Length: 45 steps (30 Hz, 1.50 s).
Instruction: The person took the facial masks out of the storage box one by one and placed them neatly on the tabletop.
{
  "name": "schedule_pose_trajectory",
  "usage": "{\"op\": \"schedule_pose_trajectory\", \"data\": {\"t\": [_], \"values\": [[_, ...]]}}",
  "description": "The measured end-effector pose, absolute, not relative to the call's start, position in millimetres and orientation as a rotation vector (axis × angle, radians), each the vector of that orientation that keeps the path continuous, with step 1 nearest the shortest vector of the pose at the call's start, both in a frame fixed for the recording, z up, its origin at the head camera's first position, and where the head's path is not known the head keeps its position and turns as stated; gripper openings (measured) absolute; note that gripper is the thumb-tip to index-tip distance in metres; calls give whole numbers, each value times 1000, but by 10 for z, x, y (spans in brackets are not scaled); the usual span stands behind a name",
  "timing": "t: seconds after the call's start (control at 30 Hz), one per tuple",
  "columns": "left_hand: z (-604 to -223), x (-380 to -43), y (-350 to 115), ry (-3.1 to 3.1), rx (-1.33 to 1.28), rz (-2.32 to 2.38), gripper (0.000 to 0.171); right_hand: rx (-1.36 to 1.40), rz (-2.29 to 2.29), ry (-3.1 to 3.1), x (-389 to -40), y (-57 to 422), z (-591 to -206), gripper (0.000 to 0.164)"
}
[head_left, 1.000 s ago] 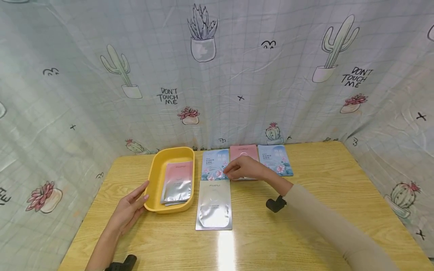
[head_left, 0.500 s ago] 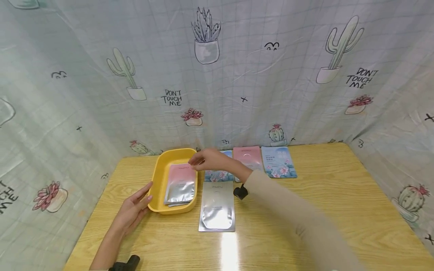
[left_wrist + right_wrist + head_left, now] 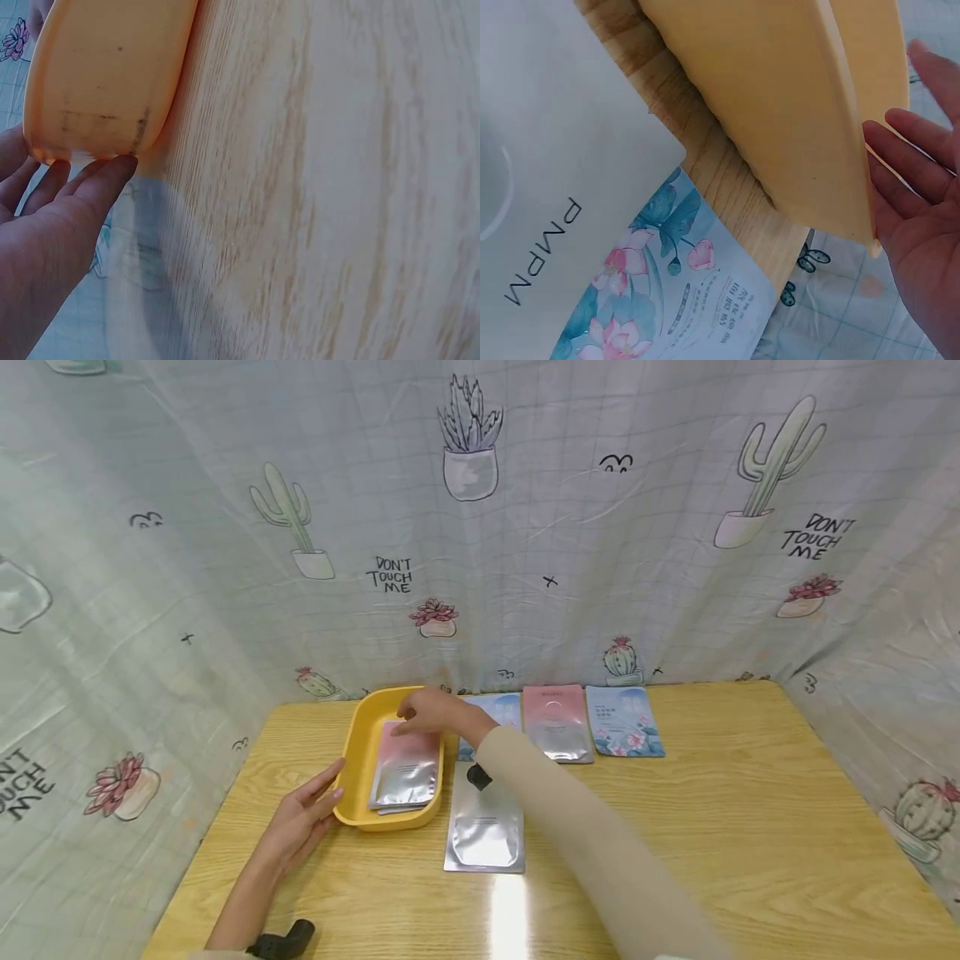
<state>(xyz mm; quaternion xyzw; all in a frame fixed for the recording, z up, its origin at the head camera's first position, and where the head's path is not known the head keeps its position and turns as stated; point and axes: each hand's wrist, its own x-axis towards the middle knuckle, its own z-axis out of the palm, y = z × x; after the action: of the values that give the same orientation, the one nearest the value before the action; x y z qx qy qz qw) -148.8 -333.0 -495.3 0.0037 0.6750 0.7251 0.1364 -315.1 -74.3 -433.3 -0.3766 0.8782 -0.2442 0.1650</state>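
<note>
In the head view, my left hand (image 3: 302, 817) rests its fingertips on the outer left wall of a yellow plastic bin (image 3: 358, 735). The left wrist view shows those fingers (image 3: 112, 180) lying along the wall's lower edge. My right hand (image 3: 431, 710) reaches over the bin's far right rim, palm inward and fingers slightly bent, with no object visible in it. Its fingertips are over the top of a pink-and-silver sheet mask packet (image 3: 408, 768), which lies on others inside the bin. The right wrist view shows the fingers (image 3: 911, 154) partly behind the rim.
Right of the bin lie a blue floral packet (image 3: 504, 706), partly behind the right arm, a pink packet (image 3: 557, 722) and another blue one (image 3: 624, 720) in a row. Nearer is a silver packet (image 3: 486, 839). A printed curtain (image 3: 525, 527) backs the wooden table (image 3: 750, 827).
My right hand has moved left from the row of packets to above the bin. The left hand stays against the bin's wall. The head view has shifted slightly.
</note>
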Motion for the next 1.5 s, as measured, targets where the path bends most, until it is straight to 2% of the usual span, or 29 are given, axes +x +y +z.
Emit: {"op": "schedule_pose_trajectory", "data": {"t": [0.13,0.37,0.57,0.77,1.0,1.2,1.33,1.5], "values": [[-4949,-1490,-3335,1964,23,2095,67,-1076,-602,2501,-3244,-815,-4364,44],[-4936,-1494,-3319,1968,-5,2082,66,-1114,-439,2551,-3342,-960,-4450,24],[-4928,-1492,-3322,1971,-28,2084,67,-1077,-472,2509,-3327,-1040,-4444,33],[-4933,-1500,-3311,1970,-28,2088,65,-1052,-517,2459,-3305,-1065,-4409,20],[-4932,-1493,-3298,1992,-72,2072,63,-1106,-766,2357,-3289,-1039,-4321,22],[-4932,-1474,-3321,1977,-57,2087,66,-923,-1097,1937,-3223,-927,-4215,35],[-4937,-1476,-3328,2003,-44,2072,66,-690,-1360,1629,-3118,-882,-4229,46],[-4944,-1497,-3319,2006,-29,2051,67,-360,-1661,1497,-2826,-843,-4347,40]]}}
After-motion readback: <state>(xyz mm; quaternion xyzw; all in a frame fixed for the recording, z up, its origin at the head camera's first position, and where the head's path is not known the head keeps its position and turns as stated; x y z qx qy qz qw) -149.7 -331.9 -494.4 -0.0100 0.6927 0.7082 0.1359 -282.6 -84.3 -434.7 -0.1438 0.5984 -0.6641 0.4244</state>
